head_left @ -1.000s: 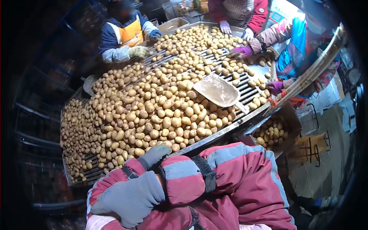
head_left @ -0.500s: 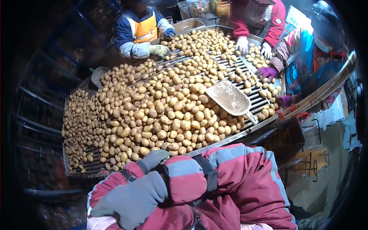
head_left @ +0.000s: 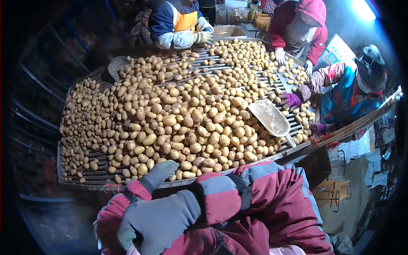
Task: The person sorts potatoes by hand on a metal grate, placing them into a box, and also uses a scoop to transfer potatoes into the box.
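Note:
My left hand (head_left: 160, 173), in a grey glove, rests at the near edge of the slatted sorting table, beside the potatoes (head_left: 187, 144). Its fingers lie extended toward the right and hold nothing that I can see. Across my left forearm lies my right hand (head_left: 163, 219), also gloved in grey. The right fingers drape over the left sleeve (head_left: 112, 221), spread apart, with their tips partly hidden. Potatoes cover most of the table in a thick heap. A dirty metal scoop (head_left: 270, 117) rests on them at the right, handle toward the near edge.
A second scoop (head_left: 117, 68) stands at the far left. Across the table are a person in an orange apron (head_left: 186, 22) and one in a red hooded top (head_left: 312, 25). At right, another person's purple glove (head_left: 291, 100) touches potatoes. A wooden pole (head_left: 361, 119) slants there.
The view has shifted, with the table a little lower and to the left. My arms stay crossed. The co-worker's purple glove has moved among the potatoes, and the orange-aproned person's hands have shifted.

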### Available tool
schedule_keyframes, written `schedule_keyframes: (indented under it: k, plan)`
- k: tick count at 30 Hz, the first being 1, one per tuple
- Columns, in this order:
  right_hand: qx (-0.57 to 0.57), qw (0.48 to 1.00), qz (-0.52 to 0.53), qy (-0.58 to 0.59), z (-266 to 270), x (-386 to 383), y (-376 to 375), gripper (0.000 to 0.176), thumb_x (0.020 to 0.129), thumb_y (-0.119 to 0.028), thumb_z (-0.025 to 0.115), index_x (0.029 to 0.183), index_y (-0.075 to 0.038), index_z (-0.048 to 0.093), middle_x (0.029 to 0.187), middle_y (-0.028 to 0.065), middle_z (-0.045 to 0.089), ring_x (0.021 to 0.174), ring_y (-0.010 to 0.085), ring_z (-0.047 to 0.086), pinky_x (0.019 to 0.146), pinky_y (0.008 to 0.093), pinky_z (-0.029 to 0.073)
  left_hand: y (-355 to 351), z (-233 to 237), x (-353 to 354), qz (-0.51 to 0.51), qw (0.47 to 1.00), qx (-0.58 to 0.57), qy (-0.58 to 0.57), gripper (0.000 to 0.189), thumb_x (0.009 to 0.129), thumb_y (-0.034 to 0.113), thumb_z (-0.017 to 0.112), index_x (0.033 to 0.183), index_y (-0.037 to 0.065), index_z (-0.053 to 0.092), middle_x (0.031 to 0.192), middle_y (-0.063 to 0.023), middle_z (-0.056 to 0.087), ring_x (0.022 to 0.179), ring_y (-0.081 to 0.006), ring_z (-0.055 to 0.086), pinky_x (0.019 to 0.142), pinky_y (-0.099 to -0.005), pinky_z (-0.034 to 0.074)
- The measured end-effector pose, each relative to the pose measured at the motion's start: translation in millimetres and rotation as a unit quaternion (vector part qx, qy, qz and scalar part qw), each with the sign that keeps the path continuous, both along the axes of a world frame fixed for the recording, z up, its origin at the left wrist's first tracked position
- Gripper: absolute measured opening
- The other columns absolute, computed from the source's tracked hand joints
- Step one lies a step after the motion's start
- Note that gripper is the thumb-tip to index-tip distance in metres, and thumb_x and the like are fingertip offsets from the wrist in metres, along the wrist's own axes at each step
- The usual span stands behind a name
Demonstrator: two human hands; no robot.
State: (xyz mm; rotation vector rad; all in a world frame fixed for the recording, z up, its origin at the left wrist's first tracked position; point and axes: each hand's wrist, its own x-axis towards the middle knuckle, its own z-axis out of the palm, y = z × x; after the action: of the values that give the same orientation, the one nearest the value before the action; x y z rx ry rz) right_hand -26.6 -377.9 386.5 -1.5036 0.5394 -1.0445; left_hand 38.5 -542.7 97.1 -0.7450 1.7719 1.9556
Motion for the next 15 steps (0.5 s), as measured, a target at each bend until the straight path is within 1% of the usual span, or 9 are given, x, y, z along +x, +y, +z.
schedule_keyframes:
  k: [3, 4, 5, 8, 9, 11, 13, 14, 15]
  plan:
    - [0.04, 0.996, -0.015, -0.079, 22, 10, -8, 0.021, 0.077, -0.014, 0.074, 0.095, -0.003, 0.072, 0.073, 0.0053, 0.07, 0.061, 0.0163, 0.065, 0.056, 0.0332, 0.051, -21, -2, 11, 0.044, 0.999, -0.006, 0.03, 0.035, 0.099, 0.019, 0.062, 0.129, 0.002, 0.066, 0.115, -0.0059, 0.07, 0.096, -0.0124, 0.065, 0.085, -0.0263, 0.054]
    - [0.034, 0.985, 0.039, -0.165, 50, 6, -7, 0.024, 0.097, -0.021, 0.072, 0.101, 0.002, 0.074, 0.085, 0.0128, 0.076, 0.076, 0.018, 0.068, 0.071, 0.0321, 0.052, -24, 5, 9, 0.064, 0.997, -0.012, 0.043, 0.035, 0.099, 0.017, 0.061, 0.13, 0.002, 0.065, 0.117, -0.0065, 0.07, 0.097, -0.0132, 0.066, 0.087, -0.0267, 0.055]
    - [0.013, 0.978, 0.028, -0.206, 51, 18, -10, 0.015, 0.093, -0.012, 0.07, 0.098, 0.001, 0.075, 0.082, 0.012, 0.075, 0.073, 0.0154, 0.067, 0.068, 0.0318, 0.051, -23, 9, 2, 0.079, 0.995, 0.009, 0.052, 0.034, 0.101, 0.018, 0.062, 0.13, 0.001, 0.065, 0.118, -0.0068, 0.07, 0.097, -0.0128, 0.066, 0.087, -0.0261, 0.054]
    - [-0.078, 0.994, 0.017, -0.069, 38, 6, -17, 0.019, 0.085, -0.005, 0.065, 0.101, -0.003, 0.076, 0.085, 0.013, 0.076, 0.075, 0.0167, 0.068, 0.069, 0.0327, 0.051, -1, 36, -29, 0.035, 0.996, -0.024, 0.081, 0.033, 0.102, 0.018, 0.062, 0.13, 0.001, 0.065, 0.118, -0.0067, 0.07, 0.097, -0.0124, 0.065, 0.088, -0.0263, 0.054]
    - [-0.133, 0.989, -0.04, -0.049, 21, 2, -16, 0.02, 0.086, -0.008, 0.067, 0.103, -0.004, 0.075, 0.092, 0.0143, 0.076, 0.079, 0.0279, 0.07, 0.072, 0.0364, 0.052, 4, 20, -39, 0.018, 0.995, -0.01, 0.097, 0.032, 0.103, 0.018, 0.061, 0.13, 0.001, 0.065, 0.118, -0.006, 0.07, 0.097, -0.0117, 0.065, 0.088, -0.0257, 0.054]
    - [-0.099, 0.993, -0.056, -0.039, -21, -8, -5, 0.023, 0.086, -0.015, 0.076, 0.104, -0.001, 0.073, 0.086, 0.0079, 0.074, 0.071, 0.0149, 0.068, 0.063, 0.0311, 0.054, 12, -5, -66, -0.011, 0.991, 0.015, 0.134, 0.031, 0.105, 0.018, 0.06, 0.131, 0.001, 0.065, 0.118, -0.0045, 0.07, 0.098, -0.0102, 0.064, 0.087, -0.0246, 0.053]
    - [-0.012, 0.994, -0.074, -0.073, -39, -30, 16, 0.037, 0.094, -0.013, 0.072, 0.127, 0.001, 0.065, 0.12, 0.0184, 0.069, 0.112, 0.0302, 0.066, 0.098, 0.0391, 0.05, 24, -7, -94, 0.0, 0.978, -0.014, 0.208, 0.03, 0.103, 0.016, 0.061, 0.128, 0.001, 0.066, 0.114, -0.0054, 0.07, 0.103, -0.0119, 0.064, 0.09, -0.0261, 0.052]
    - [-0.024, 0.99, -0.123, -0.071, -57, -45, 27, 0.038, 0.096, -0.016, 0.073, 0.129, 0.002, 0.065, 0.125, 0.0187, 0.068, 0.115, 0.0309, 0.065, 0.1, 0.0398, 0.05, 27, -6, -108, -0.004, 0.979, -0.014, 0.205, 0.03, 0.103, 0.016, 0.061, 0.128, 0.001, 0.066, 0.114, -0.0054, 0.07, 0.103, -0.0119, 0.064, 0.09, -0.0261, 0.052]
    - [0.099, 0.983, -0.151, -0.031, -69, -61, 43, 0.037, 0.097, -0.016, 0.072, 0.129, 0.001, 0.065, 0.13, 0.0145, 0.067, 0.12, 0.0261, 0.064, 0.105, 0.0381, 0.049, 29, -4, -124, -0.025, 0.969, -0.072, 0.234, 0.03, 0.101, 0.016, 0.062, 0.127, 0.001, 0.067, 0.114, -0.0078, 0.07, 0.105, -0.0153, 0.064, 0.094, -0.0287, 0.051]
